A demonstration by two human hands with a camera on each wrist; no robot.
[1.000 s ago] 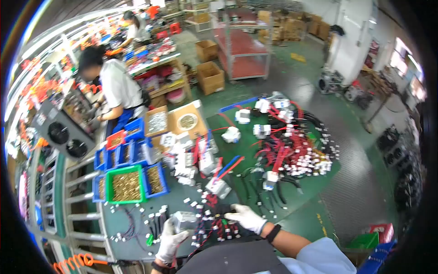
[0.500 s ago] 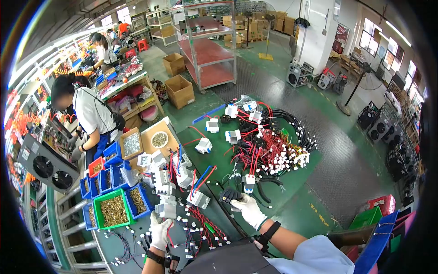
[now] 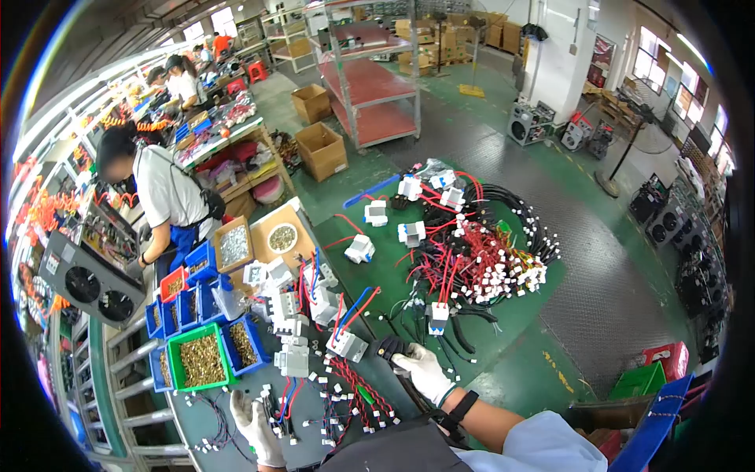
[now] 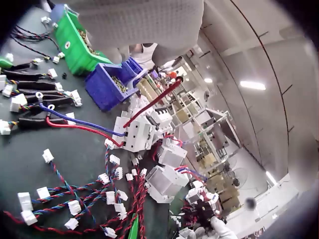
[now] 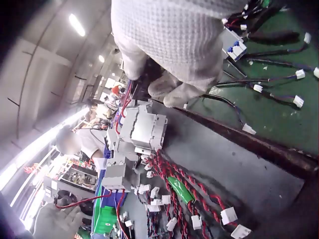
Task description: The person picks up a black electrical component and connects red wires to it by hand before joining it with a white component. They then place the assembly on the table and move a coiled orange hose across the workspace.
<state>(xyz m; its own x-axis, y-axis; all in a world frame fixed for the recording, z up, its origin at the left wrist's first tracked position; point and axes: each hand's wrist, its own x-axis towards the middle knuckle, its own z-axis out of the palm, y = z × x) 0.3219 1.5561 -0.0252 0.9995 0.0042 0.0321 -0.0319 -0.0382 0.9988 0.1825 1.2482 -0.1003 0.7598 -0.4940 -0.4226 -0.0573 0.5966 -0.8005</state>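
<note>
My left hand [image 3: 255, 429], in a white glove, holds nothing, its fingers straight beside a bundle of black cables [image 3: 277, 405] at the table's near left. In front of it a white circuit breaker [image 3: 292, 358] with red and blue wires stands at the near end of a cluster; the left wrist view shows its wires [image 4: 84, 122] running back over the table. My right hand [image 3: 425, 374], also gloved, grips a black ribbed part [image 3: 389, 350] above the table's right edge. In the right wrist view its fingers [image 5: 187, 92] cover most of that dark part [image 5: 144, 79].
Blue bins [image 3: 245, 346] and a green bin [image 3: 226, 359] of brass pieces stand left. Twisted red wires [image 3: 366, 385] with white plugs lie centrally. On the green surface to the right is a heap of harnesses [image 3: 487, 256]. Another person [image 3: 169, 189] works at the far left.
My left hand set the white breaker at the near end of the cluster, let go and drew back toward the near left. My right hand kept the black part, shifting rightward first.
</note>
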